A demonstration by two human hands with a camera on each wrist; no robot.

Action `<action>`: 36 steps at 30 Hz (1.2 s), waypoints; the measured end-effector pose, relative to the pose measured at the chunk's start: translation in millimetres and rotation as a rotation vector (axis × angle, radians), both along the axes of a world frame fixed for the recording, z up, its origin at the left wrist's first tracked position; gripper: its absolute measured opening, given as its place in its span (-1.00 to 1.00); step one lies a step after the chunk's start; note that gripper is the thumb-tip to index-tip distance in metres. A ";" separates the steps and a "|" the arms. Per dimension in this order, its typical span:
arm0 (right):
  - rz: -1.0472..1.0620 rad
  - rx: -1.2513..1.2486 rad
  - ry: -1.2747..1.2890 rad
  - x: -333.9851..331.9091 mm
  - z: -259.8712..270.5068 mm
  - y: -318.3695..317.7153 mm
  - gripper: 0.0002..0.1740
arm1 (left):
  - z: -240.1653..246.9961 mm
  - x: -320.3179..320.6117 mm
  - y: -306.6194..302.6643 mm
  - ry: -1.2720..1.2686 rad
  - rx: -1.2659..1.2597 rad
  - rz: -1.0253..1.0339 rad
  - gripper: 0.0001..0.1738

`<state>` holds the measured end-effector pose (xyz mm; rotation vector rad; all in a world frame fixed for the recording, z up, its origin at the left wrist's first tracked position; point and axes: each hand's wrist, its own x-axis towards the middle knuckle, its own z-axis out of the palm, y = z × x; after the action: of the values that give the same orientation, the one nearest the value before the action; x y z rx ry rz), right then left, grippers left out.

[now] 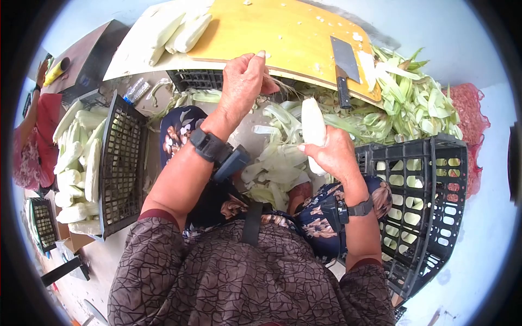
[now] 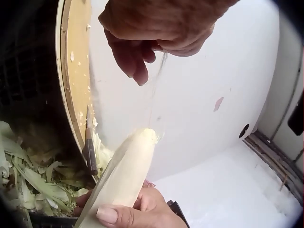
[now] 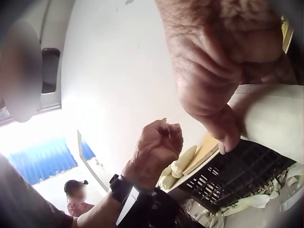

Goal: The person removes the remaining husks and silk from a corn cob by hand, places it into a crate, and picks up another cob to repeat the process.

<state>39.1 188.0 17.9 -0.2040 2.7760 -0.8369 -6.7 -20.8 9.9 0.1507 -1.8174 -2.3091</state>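
Left of the left hand (image 1: 243,84), corn (image 1: 80,138) fills a crate (image 1: 124,163); beyond the right hand (image 1: 337,155), the surface (image 1: 255,27) bears a cleaver (image 1: 345,57).

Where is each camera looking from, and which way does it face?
Head: worn on the head, facing forward and down at the left grip, right grip, corn and board; forearms, torso and legs show.
Left wrist: on that wrist, looking past the left grip towards the corn; both grips show.
Right wrist: on that wrist, looking past the right grip, with the left grip and forearm beyond.
Head and left wrist share the knife; all three share the corn.
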 end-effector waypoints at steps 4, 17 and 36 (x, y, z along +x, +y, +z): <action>-0.033 -0.037 -0.024 -2.0 2.1 2.8 -0.64 | -0.2 0.1 -7.7 -0.008 -0.029 0.005 -0.61; -0.008 -0.110 0.027 -5.5 -5.3 9.0 -0.65 | 9.5 12.5 -4.6 -0.118 -0.246 -0.514 -0.70; 0.096 -0.076 -0.041 -4.3 -3.7 -0.8 -0.51 | -11.2 16.3 19.7 0.178 -0.304 -0.287 -0.86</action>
<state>34.8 187.3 14.2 -0.3263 2.6751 -0.9130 9.6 -1.2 -1.3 -0.3702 -2.1807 -2.0943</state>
